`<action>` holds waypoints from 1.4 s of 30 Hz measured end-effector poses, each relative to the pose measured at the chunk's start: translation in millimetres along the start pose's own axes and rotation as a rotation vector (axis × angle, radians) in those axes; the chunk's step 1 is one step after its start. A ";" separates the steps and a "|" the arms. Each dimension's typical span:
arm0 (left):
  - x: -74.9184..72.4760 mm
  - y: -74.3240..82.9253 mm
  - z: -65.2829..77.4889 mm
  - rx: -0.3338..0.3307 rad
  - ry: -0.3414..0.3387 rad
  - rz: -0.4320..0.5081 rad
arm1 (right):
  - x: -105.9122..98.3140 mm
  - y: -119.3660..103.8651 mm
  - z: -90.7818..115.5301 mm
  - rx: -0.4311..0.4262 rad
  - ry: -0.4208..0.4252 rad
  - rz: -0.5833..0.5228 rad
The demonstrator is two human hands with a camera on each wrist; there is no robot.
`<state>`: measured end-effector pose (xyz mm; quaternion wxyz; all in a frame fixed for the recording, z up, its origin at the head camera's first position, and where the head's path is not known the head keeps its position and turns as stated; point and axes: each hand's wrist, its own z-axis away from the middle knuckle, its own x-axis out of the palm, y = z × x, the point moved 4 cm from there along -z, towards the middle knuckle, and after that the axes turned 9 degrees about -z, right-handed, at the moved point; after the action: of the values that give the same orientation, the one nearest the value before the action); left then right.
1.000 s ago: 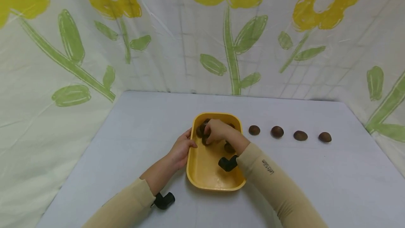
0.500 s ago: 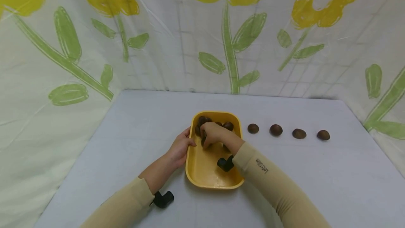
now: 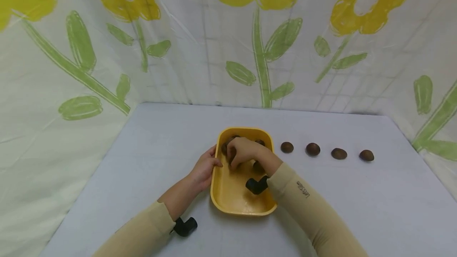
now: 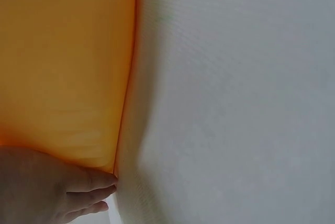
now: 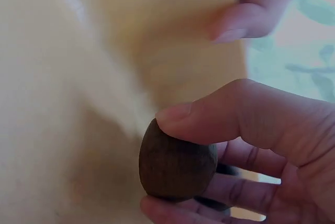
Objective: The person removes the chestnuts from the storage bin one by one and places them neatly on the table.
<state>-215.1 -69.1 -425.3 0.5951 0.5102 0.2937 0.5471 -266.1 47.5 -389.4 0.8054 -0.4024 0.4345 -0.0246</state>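
In the head view, my left hand grips the left wall of a yellow plastic tray, its thumb over the rim. The left wrist view shows the fingers of that hand against the tray's outside. My right hand reaches into the tray's far half. Up close in the right wrist view, its thumb and a finger pinch a dark brown, rounded chestnut. More chestnuts lie in the tray, including one by the left wall and one under the right wrist. My right hand partly hides them.
Right of the tray, several chestnuts lie spaced out in a row on the white tabletop. A curtain with printed yellow flowers hangs behind the table. Black wrist-camera parts stick out below the sleeves.
Inside the tray, my right fingers have shifted slightly left and toward the near side. My left hand keeps its hold on the tray, and the row of chestnuts is unchanged.
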 end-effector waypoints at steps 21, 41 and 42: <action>-1.0 -0.2 1.4 -0.022 0.049 -0.017 | -37.9 8.4 39.8 0.025 0.094 -0.158; -1.1 0.9 0.3 -0.033 0.049 -0.010 | -78.1 60.2 93.4 0.146 0.252 -0.311; -1.3 0.6 0.4 -0.035 0.048 -0.010 | -78.4 62.5 95.6 0.152 0.253 -0.323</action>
<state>-215.3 -70.5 -424.9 0.5997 0.4847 0.3008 0.5612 -265.3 180.2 -349.4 0.7580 -0.3985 0.4589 -0.2366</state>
